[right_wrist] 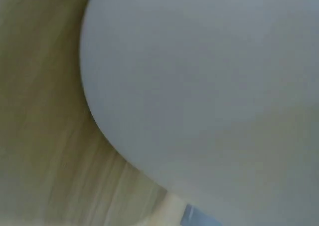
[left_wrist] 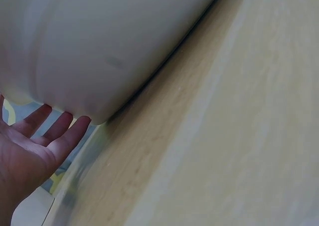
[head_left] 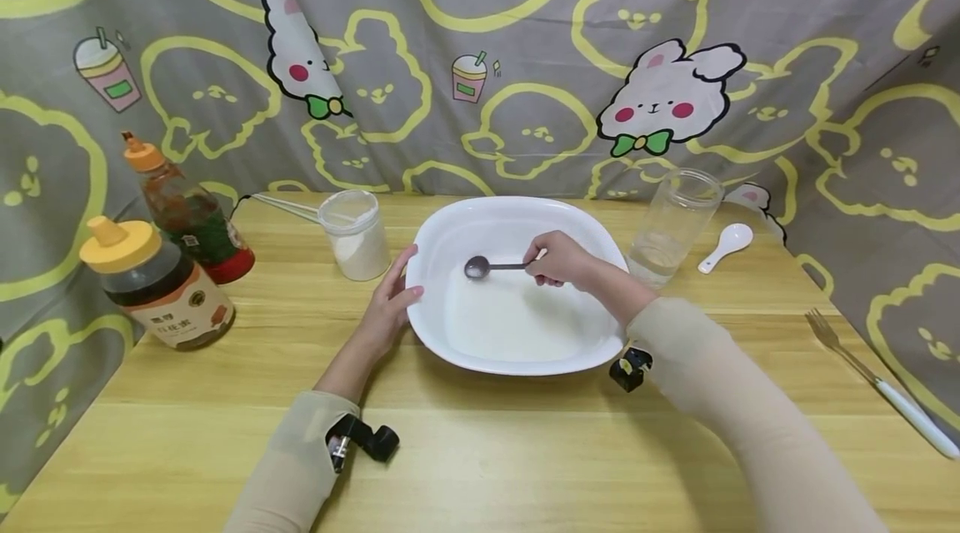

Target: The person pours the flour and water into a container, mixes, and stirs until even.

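Observation:
A white basin (head_left: 517, 341) stands in the middle of the table, its inside pale and whitish; I cannot tell what lies at the bottom. Over it, my right hand (head_left: 561, 258) grips the handle of a dark spoon (head_left: 477, 268), whose bowl points left within the basin. At the basin's left side my left hand (head_left: 386, 308) rests its fingertips and thumb against the rim and outer wall. The left wrist view shows that hand's fingers (left_wrist: 70, 136) fairly straight, tips touching the wall. Only the basin (right_wrist: 189, 86) and table fill the right wrist view; the right hand is out of it.
Left of the basin stand a jar of white powder (head_left: 358, 241), a sauce bottle (head_left: 197, 224) and a yellow-capped honey bottle (head_left: 161, 291). To its right are a glass (head_left: 671, 224) with clear liquid, a white spoon (head_left: 727, 245) and a fork (head_left: 873, 379). A patterned curtain (head_left: 525, 41) hangs behind.

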A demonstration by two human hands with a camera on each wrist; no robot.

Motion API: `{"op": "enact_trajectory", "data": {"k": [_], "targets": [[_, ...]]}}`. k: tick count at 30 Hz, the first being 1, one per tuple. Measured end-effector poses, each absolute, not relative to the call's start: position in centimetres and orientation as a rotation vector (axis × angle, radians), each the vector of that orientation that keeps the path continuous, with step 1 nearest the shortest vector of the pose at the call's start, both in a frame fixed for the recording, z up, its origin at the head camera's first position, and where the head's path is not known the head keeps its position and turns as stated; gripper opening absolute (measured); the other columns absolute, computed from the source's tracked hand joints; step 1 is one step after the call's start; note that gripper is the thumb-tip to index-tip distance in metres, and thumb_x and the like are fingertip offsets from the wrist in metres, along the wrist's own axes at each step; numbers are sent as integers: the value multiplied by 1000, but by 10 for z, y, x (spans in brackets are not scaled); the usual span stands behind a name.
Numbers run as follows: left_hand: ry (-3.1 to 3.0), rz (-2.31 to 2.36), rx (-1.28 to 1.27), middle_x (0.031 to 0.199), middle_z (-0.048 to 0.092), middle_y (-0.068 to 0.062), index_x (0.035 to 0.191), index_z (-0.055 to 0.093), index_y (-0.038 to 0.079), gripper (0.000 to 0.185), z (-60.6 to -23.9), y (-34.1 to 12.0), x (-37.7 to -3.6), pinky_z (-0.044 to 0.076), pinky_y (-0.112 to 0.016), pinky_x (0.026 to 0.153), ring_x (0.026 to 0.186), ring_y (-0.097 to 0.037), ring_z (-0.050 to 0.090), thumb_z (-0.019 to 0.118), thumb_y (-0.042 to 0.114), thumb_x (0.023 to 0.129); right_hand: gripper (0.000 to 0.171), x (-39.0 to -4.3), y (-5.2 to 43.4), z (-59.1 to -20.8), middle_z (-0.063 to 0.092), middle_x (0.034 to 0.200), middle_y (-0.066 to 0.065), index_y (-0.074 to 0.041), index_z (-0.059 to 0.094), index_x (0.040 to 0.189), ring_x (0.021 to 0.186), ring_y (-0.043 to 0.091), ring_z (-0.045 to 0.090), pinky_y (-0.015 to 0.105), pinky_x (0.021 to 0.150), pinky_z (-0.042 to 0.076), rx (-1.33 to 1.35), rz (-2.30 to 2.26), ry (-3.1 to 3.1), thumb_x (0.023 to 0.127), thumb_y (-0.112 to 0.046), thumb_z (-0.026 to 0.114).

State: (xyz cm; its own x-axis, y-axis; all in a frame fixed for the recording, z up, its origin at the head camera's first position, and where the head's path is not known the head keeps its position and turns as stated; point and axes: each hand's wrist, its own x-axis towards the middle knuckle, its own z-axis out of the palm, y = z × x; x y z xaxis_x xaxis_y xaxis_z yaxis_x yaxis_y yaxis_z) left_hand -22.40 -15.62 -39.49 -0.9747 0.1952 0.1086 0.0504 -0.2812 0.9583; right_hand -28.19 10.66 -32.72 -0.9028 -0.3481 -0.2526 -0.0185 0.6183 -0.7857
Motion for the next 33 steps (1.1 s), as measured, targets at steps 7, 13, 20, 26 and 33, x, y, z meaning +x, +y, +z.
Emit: {"op": "enact_trajectory", "data": {"k": [7,13,20,26,33], "targets": [[1828,2422,314,130,30,-20,137,22,18,65,-395,-157,-224,50,-35,72,107,-36,40,48,6,79,16,-269,103,-328,49,49,7,8,54,91,36,11,32,20,35,25,-444,-1117,2322,76,2,52],[1841,2411,320,128,32,-20,137,23,18,64,-394,-156,-224,50,-34,71,106,-37,39,48,6,80,12,-257,121,-317,47,47,5,5,57,85,36,9,30,19,35,23,-592,-972,2267,74,3,53],[1864,2389,309,127,33,-21,137,24,20,63,-394,-157,-224,48,-39,75,106,-39,39,48,6,80,11,-249,155,-299,43,46,2,2,58,79,40,10,35,19,39,27,-682,-791,2339,71,5,51],[1856,2402,311,128,32,-20,137,24,20,63,-393,-157,-225,44,-46,79,108,-41,35,49,7,80,10,-253,174,-290,44,50,3,2,57,79,45,12,41,22,42,34,-569,-728,2538,72,5,50],[1830,2411,304,131,30,-17,137,24,20,64,-395,-157,-225,42,-48,82,111,-40,34,50,7,80,10,-265,157,-303,50,52,4,0,58,81,47,14,45,23,43,37,-452,-749,2711,73,0,52]]}}
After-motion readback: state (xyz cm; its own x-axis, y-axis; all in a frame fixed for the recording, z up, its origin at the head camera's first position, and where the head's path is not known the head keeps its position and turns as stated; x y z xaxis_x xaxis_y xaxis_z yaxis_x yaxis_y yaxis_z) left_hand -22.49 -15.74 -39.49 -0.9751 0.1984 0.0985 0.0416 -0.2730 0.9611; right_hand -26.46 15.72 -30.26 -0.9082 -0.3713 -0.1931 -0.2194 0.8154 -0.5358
